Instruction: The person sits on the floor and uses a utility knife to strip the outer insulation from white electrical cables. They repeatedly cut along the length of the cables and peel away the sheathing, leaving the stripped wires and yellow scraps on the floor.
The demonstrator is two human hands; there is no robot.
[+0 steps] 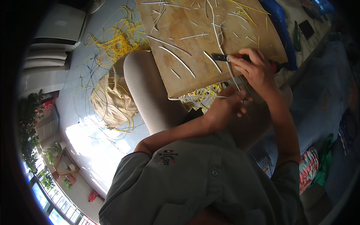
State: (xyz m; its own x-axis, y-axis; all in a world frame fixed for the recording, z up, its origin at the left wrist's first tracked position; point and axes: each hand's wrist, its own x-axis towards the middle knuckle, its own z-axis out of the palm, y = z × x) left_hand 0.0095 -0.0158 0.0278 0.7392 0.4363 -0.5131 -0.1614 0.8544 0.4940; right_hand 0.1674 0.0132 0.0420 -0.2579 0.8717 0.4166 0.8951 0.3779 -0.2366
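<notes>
My right hand (256, 67) grips a red-and-black hand tool (219, 57), which looks like a wire stripper. Its dark flat head points left over a wooden board (180, 81). A long white insulated wire (216, 31) runs down the board and passes at the tool's head. Below the board's near edge, my left hand (225, 105), blurred, has its fingers around the lower stretch of wire. Another white strand (194, 98) runs from the board's corner to that hand. Short white insulation pieces (177, 62) lie scattered on the board, with a few yellow ones (247, 15).
Beneath the board sits a heap of white and yellow scraps (202, 98). Tangled yellow wire (121, 39) and a brown sack (109, 98) lie on the floor at left. On the right are a blue object (278, 31), a green-handled tool (297, 36) and a dark phone-like object (306, 29).
</notes>
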